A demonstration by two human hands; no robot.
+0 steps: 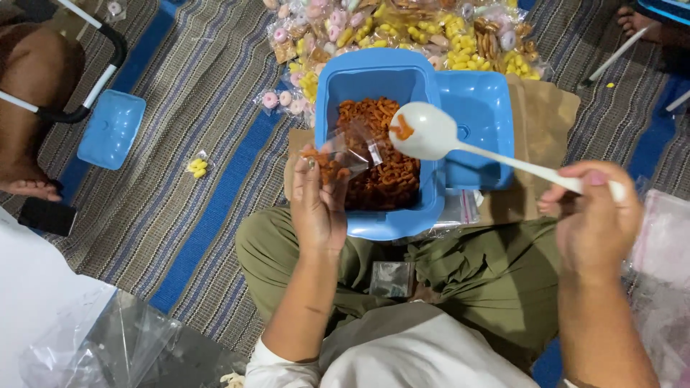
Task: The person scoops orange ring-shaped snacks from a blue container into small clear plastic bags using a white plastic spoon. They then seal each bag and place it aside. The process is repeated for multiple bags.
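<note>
Two hands are working over a blue tub of orange-brown snack pieces, the landmark here. Left hand, at the tub's near-left rim, is pinching a small clear bag open; a few pieces are already sitting inside, so filling appears begun but far from complete. Right hand, well to the tub's right, is gripping a white ladle by its handle; the bowl is hovering above the tub beside the bag mouth, carrying only a scrap or two. Beyond the tub's far rim, filled packets are lying heaped. Touching the tub's right wall is its blue lid; the ladle's swing between lid and bag looks unobstructed.
</note>
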